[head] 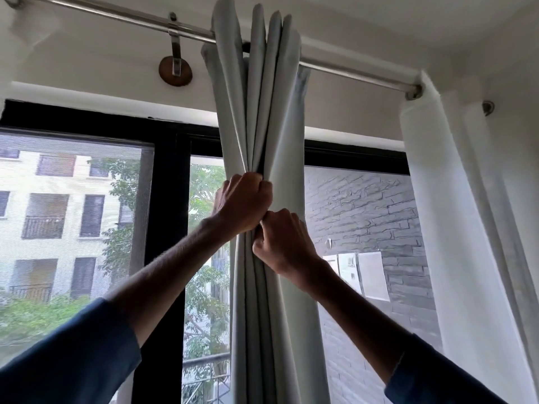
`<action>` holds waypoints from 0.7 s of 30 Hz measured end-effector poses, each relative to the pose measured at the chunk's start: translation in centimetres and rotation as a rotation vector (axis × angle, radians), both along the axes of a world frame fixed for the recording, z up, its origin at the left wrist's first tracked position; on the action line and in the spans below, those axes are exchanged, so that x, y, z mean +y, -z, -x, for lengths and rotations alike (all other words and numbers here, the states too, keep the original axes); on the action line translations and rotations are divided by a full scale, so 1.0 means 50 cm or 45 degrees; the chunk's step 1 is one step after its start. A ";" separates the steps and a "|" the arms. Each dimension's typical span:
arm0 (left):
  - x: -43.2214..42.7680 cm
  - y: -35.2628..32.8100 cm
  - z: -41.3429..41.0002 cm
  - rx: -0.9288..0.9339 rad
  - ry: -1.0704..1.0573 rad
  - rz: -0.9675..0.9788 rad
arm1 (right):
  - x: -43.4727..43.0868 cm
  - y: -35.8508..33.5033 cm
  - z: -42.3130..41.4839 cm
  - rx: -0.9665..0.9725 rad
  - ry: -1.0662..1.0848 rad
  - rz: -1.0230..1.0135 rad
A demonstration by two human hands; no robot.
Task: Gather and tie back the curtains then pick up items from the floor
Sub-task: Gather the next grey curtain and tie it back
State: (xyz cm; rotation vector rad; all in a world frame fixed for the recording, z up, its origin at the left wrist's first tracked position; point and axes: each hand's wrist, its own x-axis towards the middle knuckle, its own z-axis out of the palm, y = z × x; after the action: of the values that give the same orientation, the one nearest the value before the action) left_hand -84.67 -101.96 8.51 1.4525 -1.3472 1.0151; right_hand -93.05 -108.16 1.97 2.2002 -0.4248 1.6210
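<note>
**— Where is the curtain now?**
— The grey curtain (262, 112) hangs in bunched pleats from the rod (116, 14), about midway along it. Well below the rod, my left hand (243, 202) is a fist round the bundle, fingers clamped on the cloth. My right hand (284, 240) touches it just underneath, fingers pinching the folds.

**— How do you do this step well?**
— I reckon I should squeeze every pleat into one hand and leave none loose at the back. That frees the other hand for a tie. I see no tie-back anywhere.

**— Anything in the way?**
— Little. The white sheer curtain (455, 199) hangs from the rod's far end, well apart. Below the rod, the black window frame (166, 176) stands behind the bundle. Papers (370, 275) hang on the brick wall (364, 199) between the two curtains. The floor is out of view.
</note>
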 end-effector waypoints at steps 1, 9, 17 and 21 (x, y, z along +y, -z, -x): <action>0.001 -0.001 0.006 0.035 -0.039 0.013 | -0.003 0.003 0.000 0.002 -0.072 -0.011; 0.002 0.026 0.020 0.084 -0.213 0.007 | -0.086 -0.010 0.057 0.200 -0.618 -0.413; 0.006 0.028 0.027 -0.053 -0.102 0.027 | -0.191 -0.056 0.046 -0.192 -0.659 -0.901; 0.009 0.023 0.012 -0.107 -0.019 0.019 | -0.163 -0.071 0.011 -0.034 -1.127 -1.116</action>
State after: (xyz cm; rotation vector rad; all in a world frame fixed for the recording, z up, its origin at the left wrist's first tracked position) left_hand -85.25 -101.52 7.35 1.4247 -1.3871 1.1048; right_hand -93.58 -116.31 5.51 3.3496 -0.1637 2.1538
